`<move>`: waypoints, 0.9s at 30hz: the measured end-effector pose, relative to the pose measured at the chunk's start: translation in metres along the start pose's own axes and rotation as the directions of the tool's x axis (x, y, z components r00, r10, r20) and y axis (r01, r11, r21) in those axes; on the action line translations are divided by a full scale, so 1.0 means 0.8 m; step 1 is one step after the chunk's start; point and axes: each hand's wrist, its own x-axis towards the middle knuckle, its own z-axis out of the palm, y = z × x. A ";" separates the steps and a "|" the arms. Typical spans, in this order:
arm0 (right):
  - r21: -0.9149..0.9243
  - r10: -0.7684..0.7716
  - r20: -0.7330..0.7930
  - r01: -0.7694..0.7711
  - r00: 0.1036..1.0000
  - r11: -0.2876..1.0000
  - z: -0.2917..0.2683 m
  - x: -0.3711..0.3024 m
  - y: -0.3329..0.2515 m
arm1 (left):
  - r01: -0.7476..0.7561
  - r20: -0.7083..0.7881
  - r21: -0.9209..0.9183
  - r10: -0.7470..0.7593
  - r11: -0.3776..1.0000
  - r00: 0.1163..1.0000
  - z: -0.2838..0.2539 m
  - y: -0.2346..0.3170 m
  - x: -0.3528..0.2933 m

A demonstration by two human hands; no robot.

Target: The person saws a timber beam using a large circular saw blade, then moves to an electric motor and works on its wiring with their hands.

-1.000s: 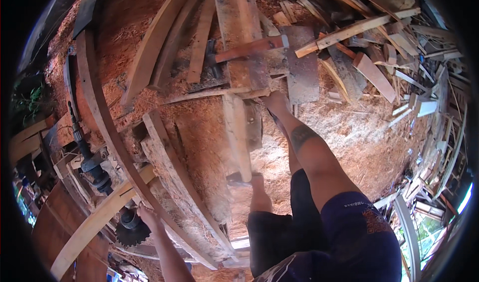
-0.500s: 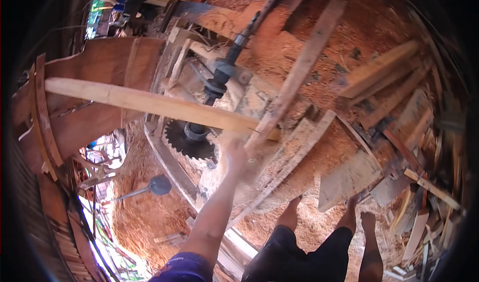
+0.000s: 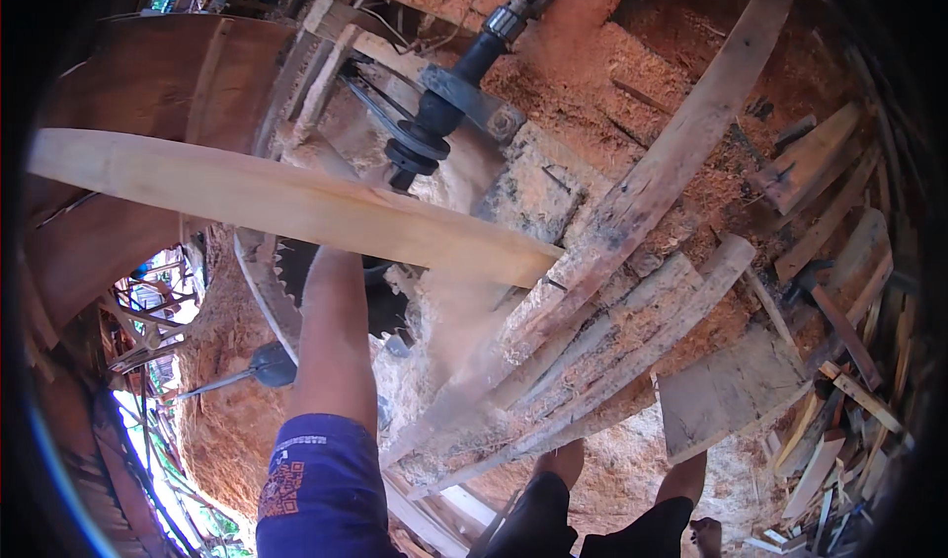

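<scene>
A long pale wooden plank lies slantwise over a round saw blade, its right end against a rough beam with a nail. My left forearm, in a blue sleeve, reaches up to the plank's lower edge. Beyond the wrist the plank hides my left hand, so its grip cannot be seen. Beside my leg at the lower right hangs what looks like my right hand, dark and small, its fingers unclear. Above the plank a black shaft with pulleys ends in a drill chuck.
Sawdust coats the bench. Two weathered planks lie near my legs, by a flat grey board. Offcuts are piled at the right. A dark round-headed tool or object with a thin stem stands left of my forearm.
My left hand has moved left from the plank's right end to behind its middle. The view has shifted closer to the bench. The plank still lies across the blade.
</scene>
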 end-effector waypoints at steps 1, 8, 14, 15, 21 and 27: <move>0.173 -0.033 -0.005 0.034 0.999 0.984 0.012 -0.006 0.002 | 0.001 0.016 -0.040 0.000 0.999 1.000 0.009 -0.003 0.007; -0.102 -0.027 -0.015 0.025 1.000 0.995 0.026 0.000 -0.013 | -0.010 0.042 -0.142 0.016 0.990 0.999 0.036 0.019 0.011; -0.377 -0.251 -0.012 0.228 0.968 0.898 -0.006 -0.005 -0.024 | 0.001 -0.029 -0.144 -0.006 0.990 1.000 0.070 0.060 -0.043; -0.260 -0.177 -0.034 0.163 0.984 0.952 -0.007 -0.013 -0.032 | 0.011 -0.047 -0.153 -0.019 0.988 0.999 0.074 0.061 -0.056; -0.531 -0.327 0.071 0.313 0.942 0.787 -0.002 0.023 0.015 | 0.090 -0.062 -0.415 -0.127 0.905 0.990 0.046 0.000 -0.029; 0.118 -0.072 0.018 0.069 0.997 0.991 -0.021 -0.019 0.012 | 0.393 -0.005 -0.233 -0.405 0.889 0.914 0.060 0.015 0.022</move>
